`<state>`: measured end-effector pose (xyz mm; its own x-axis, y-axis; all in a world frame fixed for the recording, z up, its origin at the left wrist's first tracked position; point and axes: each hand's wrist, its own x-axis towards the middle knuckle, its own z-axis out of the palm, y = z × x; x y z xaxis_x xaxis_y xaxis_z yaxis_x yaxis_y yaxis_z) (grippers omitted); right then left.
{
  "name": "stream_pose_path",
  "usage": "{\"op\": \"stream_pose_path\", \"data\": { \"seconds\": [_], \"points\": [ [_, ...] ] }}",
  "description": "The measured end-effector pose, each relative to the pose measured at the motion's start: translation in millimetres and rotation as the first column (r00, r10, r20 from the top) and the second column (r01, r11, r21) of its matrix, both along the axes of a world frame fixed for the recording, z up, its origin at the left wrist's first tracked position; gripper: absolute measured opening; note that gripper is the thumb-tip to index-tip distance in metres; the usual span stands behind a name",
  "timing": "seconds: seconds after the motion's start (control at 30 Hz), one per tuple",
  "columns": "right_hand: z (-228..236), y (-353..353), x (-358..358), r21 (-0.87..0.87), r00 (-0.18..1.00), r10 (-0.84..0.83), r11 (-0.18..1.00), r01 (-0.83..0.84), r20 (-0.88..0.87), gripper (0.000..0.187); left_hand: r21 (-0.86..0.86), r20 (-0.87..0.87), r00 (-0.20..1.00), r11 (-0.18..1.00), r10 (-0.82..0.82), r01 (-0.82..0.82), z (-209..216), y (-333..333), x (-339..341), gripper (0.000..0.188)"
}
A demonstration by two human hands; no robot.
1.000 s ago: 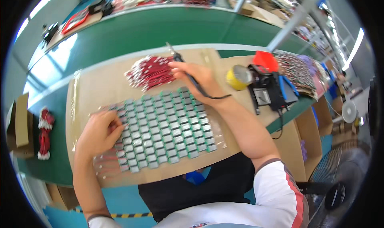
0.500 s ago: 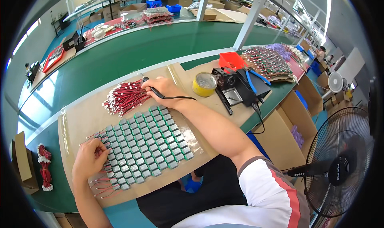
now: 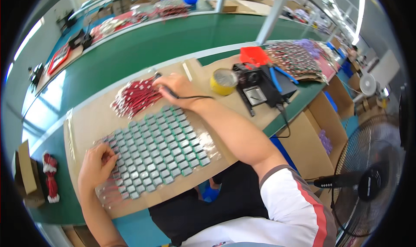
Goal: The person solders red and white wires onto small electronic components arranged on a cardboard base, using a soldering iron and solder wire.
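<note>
My right hand point(image 3: 180, 87) is closed around the dark handle of a soldering iron point(image 3: 171, 92), its cord trailing over my wrist. Just left of it lies a bundle of red wires point(image 3: 135, 100) with white connectors. A slanted grid of grey blocks on green boards point(image 3: 156, 149) covers the brown sheet in front of me. My left hand point(image 3: 96, 164) is at the grid's left edge, thumb and fingers closed together; what they pinch, if anything, is hidden. Thin reddish wires point(image 3: 106, 195), blurred, stick out from the edge below that hand.
Right of the sheet stand a yellow round tin point(image 3: 223, 83), a black soldering station point(image 3: 266, 89), blue-handled pliers point(image 3: 275, 79) and a red bin point(image 3: 254, 55). Wired boards point(image 3: 292, 58) are piled beyond. A fan point(image 3: 368, 182) and cardboard boxes point(image 3: 318, 138) flank my right side.
The whole view has shifted slightly and blurred. Both hands keep nearly the same places: left at the grid's edge, right with the soldering iron beside the wire bundle.
</note>
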<state>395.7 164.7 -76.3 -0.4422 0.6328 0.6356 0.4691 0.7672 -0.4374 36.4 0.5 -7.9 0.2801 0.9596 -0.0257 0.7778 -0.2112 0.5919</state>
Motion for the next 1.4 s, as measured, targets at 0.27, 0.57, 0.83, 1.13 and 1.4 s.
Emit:
{"op": "stream_pose_path", "data": {
  "seconds": [0.27, 0.57, 0.83, 1.13, 1.4],
  "points": [
    [13.2, -11.4, 0.1, 0.007, 0.998, -0.067, 0.998, 0.067, -0.011, 0.026, 0.067, -0.03, 0.997, 0.995, -0.071, 0.073, 0.6, -1.4, -5.2, 0.019],
    [24.7, -24.7, 3.4, -0.104, 0.98, -0.126, 0.988, 0.11, -0.155, 0.032, 0.097, -0.041, 0.993, 0.989, -0.111, 0.115, -3.1, -1.5, -8.5, 0.016],
    [28.5, -38.4, -7.3, -0.124, 0.982, -0.055, 0.992, 0.032, -0.181, 0.033, 0.088, -0.061, 0.994, 0.992, -0.09, 0.095, -2.0, -2.8, -9.7, 0.013],
    [43.6, -95.9, -40.7, -0.187, 0.961, 0.2, 0.954, -0.236, -0.193, 0.039, 0.247, -0.035, 0.993, 0.961, -0.117, 0.122, -0.5, -6.2, -16.2, 0.019],
    [38.9, -127.4, -74.2, -0.315, 0.897, 0.312, 0.857, -0.408, -0.312, 0.045, 0.412, 0.208, 0.969, 0.91, -0.135, 0.038, 5.3, -7.1, -6.2, 0.018]
  ]
}}
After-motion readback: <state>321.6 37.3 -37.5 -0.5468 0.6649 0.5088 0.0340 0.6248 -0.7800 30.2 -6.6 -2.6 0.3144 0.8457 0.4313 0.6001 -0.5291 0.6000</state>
